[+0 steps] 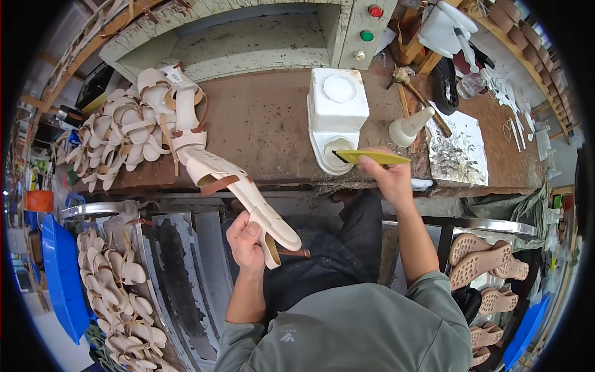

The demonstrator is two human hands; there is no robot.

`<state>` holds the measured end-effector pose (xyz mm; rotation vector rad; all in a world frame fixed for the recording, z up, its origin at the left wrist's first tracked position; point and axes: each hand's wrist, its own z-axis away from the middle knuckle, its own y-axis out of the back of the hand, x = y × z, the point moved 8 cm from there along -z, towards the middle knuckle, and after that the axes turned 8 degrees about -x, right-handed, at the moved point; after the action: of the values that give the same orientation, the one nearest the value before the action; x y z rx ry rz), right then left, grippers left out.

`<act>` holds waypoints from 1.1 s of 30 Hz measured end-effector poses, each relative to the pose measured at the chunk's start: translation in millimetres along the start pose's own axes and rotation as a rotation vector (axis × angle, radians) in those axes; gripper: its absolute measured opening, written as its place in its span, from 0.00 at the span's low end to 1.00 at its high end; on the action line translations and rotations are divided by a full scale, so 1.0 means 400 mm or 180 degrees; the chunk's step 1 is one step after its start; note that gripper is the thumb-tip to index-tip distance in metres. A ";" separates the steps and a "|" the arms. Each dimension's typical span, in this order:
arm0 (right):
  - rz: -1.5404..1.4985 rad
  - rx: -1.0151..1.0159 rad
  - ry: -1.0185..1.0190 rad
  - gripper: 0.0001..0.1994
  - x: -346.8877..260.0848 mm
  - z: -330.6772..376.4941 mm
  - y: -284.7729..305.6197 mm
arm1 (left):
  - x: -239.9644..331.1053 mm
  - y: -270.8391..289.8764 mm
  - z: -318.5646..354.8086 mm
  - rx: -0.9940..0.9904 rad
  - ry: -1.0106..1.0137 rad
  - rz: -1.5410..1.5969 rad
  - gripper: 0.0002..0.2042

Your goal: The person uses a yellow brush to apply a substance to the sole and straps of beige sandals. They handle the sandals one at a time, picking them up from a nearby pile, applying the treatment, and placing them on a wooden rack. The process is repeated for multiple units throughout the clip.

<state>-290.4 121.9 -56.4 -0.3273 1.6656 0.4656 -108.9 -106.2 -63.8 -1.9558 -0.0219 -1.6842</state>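
My left hand [245, 243] grips a cream sandal upper [276, 228] with a brown strap, held over my lap, its fingers closed around the edge. In my right hand [389, 180] is a flat yellow-handled brush [378, 156], pinched between thumb and fingers. The brush's dark tip is at the round cup of a white plastic dispenser [338, 108], which stands on the bench near its front edge. Just left of it, another cream sandal upper [214, 167] hangs over the bench edge, close to the one I hold. Whether the two touch is unclear.
Cream sandal uppers [121, 127] are heaped on the bench at left; more [114, 291] lie on a rack below. Tan soles [480, 257] sit on the right rack. A white cone-shaped bottle [410, 127], a hammer [427, 105] and stained paper [457, 149] lie right.
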 end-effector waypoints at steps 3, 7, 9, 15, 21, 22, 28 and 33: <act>0.1032 -0.0124 0.0242 0.06 -0.016 -0.002 -0.035 | -0.047 0.002 0.000 -0.0080 0.0189 0.0008 0.18; 0.1055 -0.0208 0.0202 0.06 0.007 -0.015 -0.054 | -0.079 -0.007 -0.005 -0.0215 0.0389 0.0101 0.17; 0.1170 -0.0238 0.0210 0.06 0.008 -0.025 -0.059 | -0.092 -0.009 -0.007 -0.0271 0.0436 0.0141 0.17; 0.0070 0.0076 -0.0677 0.06 0.064 -0.015 -0.024 | -0.086 -0.036 -0.013 -0.0428 0.0445 0.0203 0.19; -0.1525 0.0186 0.0054 0.05 -0.104 0.044 -0.058 | 0.008 -0.138 -0.005 -0.1073 0.0145 0.0364 0.21; -0.1333 0.0096 0.0527 0.06 -0.139 0.053 -0.077 | 0.026 -0.159 -0.001 -0.1271 0.0062 0.0390 0.21; -0.0263 -0.0330 0.2083 0.09 -0.294 0.113 -0.175 | 0.122 -0.223 0.043 -0.1588 -0.0306 0.0221 0.20; -0.0017 -0.0279 0.2367 0.09 -0.323 0.170 -0.178 | 0.159 -0.240 0.077 -0.1718 -0.0514 0.0125 0.18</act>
<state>-178.6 85.5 55.9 -0.6213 2.3655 0.4391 -101.6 -33.5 30.3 -2.4571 0.4516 -1.6152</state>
